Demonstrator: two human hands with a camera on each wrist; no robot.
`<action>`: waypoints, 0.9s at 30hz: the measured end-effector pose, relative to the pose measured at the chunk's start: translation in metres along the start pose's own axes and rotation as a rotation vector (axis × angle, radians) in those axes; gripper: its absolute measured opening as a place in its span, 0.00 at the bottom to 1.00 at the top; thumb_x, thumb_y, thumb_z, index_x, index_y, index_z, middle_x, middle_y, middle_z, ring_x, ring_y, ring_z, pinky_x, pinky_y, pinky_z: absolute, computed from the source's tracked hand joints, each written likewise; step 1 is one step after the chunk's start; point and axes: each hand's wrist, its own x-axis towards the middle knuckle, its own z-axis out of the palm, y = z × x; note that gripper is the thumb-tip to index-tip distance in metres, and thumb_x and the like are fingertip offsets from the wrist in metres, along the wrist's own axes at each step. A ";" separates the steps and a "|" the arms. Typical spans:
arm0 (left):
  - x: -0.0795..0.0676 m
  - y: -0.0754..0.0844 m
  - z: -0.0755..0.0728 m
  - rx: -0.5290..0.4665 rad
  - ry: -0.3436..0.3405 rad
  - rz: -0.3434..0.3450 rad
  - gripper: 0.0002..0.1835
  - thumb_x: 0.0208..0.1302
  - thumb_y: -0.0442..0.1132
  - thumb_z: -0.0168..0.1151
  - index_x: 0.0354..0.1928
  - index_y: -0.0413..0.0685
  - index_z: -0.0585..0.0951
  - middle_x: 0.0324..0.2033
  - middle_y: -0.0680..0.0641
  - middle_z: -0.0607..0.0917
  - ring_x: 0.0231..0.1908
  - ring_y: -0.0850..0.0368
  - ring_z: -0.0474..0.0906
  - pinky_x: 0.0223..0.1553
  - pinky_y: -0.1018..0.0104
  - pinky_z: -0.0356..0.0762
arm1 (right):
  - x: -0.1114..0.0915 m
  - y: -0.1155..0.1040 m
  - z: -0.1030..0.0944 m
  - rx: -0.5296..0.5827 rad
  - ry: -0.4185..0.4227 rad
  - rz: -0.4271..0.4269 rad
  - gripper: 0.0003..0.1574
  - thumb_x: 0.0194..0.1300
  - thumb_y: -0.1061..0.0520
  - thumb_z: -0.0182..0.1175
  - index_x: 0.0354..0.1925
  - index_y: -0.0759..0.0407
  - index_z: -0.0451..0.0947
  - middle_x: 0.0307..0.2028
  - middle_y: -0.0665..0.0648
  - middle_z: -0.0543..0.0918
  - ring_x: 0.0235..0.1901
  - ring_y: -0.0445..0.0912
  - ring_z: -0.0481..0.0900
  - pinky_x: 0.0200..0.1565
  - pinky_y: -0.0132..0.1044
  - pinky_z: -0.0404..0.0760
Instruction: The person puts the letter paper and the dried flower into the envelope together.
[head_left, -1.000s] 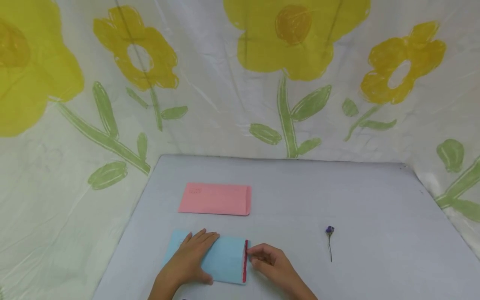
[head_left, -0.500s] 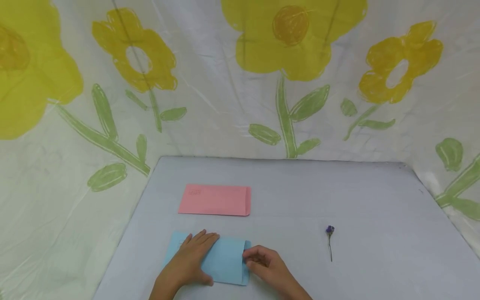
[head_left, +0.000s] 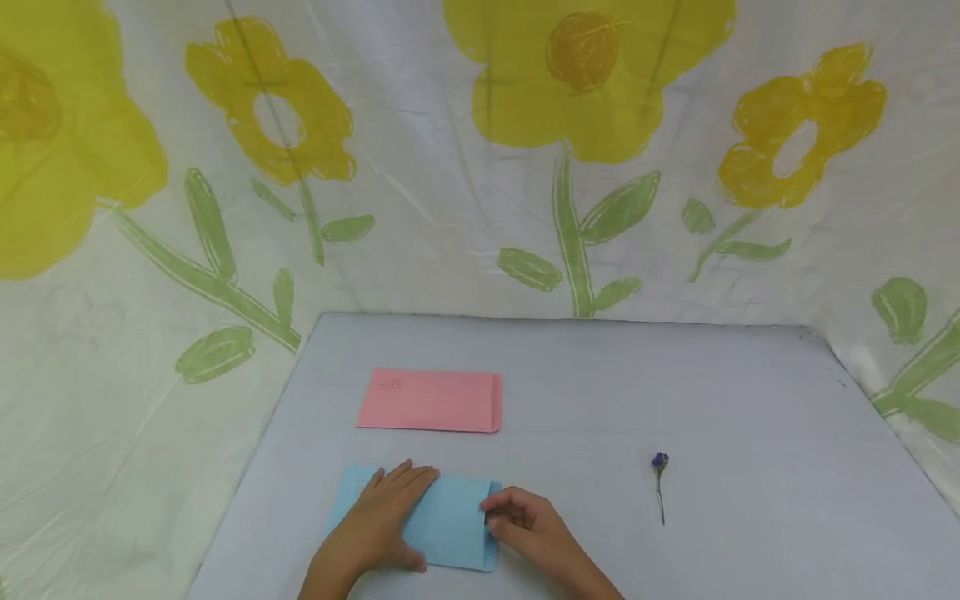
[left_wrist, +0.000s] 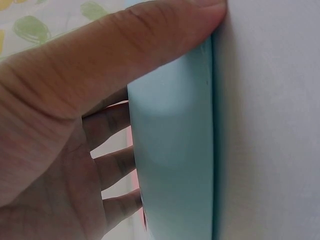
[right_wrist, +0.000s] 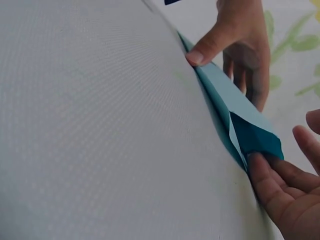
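Observation:
A light-blue envelope (head_left: 450,521) lies near the front of the table, its mouth toward the right. My left hand (head_left: 378,525) rests on its left half with the fingers spread. In the left wrist view, the thumb of the left hand (left_wrist: 55,100) lies over the envelope's near edge. At the mouth is my right hand (head_left: 532,529), with bent fingers and thumb touching the opening. The right wrist view shows the envelope's mouth (right_wrist: 255,137) gaping, dark inside, with the fingertips of the right hand (right_wrist: 287,187) at its edge. No red card shows now.
A pink envelope (head_left: 431,402) lies flat behind the blue one, its flap end to the right. To the right, a small dried purple flower (head_left: 659,479) lies on the pale table (head_left: 750,417). A cloth backdrop (head_left: 435,208) with painted yellow flowers surrounds the table.
A second ago a red strip stuck out of the blue envelope's mouth; it then went inside, out of sight. My right hand has shifted slightly left with it. The left hand stays put.

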 end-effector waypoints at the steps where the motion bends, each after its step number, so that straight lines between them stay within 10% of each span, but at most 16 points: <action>1: 0.000 0.000 0.000 -0.003 -0.001 -0.001 0.59 0.28 0.47 0.89 0.69 0.41 0.71 0.66 0.43 0.74 0.70 0.35 0.60 0.68 0.30 0.50 | 0.000 0.000 0.000 0.002 0.000 0.001 0.15 0.71 0.58 0.60 0.52 0.64 0.79 0.51 0.59 0.82 0.49 0.50 0.80 0.49 0.31 0.80; 19: -0.001 -0.002 0.001 -0.010 0.011 0.005 0.59 0.27 0.46 0.89 0.69 0.42 0.71 0.66 0.43 0.74 0.70 0.35 0.60 0.68 0.30 0.50 | 0.005 -0.010 -0.013 -0.028 0.055 0.018 0.17 0.69 0.59 0.60 0.53 0.65 0.78 0.51 0.60 0.82 0.44 0.50 0.83 0.46 0.36 0.82; 23: -0.001 -0.001 0.001 -0.013 0.010 0.004 0.59 0.27 0.46 0.89 0.69 0.42 0.71 0.66 0.43 0.74 0.70 0.35 0.60 0.68 0.30 0.50 | -0.001 -0.020 -0.051 -0.223 0.221 -0.103 0.13 0.67 0.64 0.62 0.50 0.66 0.79 0.45 0.62 0.83 0.32 0.47 0.84 0.32 0.34 0.83; 27: -0.001 0.000 0.000 -0.013 0.006 0.001 0.59 0.27 0.46 0.89 0.69 0.42 0.71 0.67 0.43 0.74 0.70 0.35 0.60 0.68 0.30 0.50 | -0.015 -0.030 -0.103 -0.655 0.495 -0.162 0.13 0.63 0.68 0.64 0.48 0.64 0.81 0.39 0.60 0.82 0.27 0.45 0.78 0.26 0.36 0.78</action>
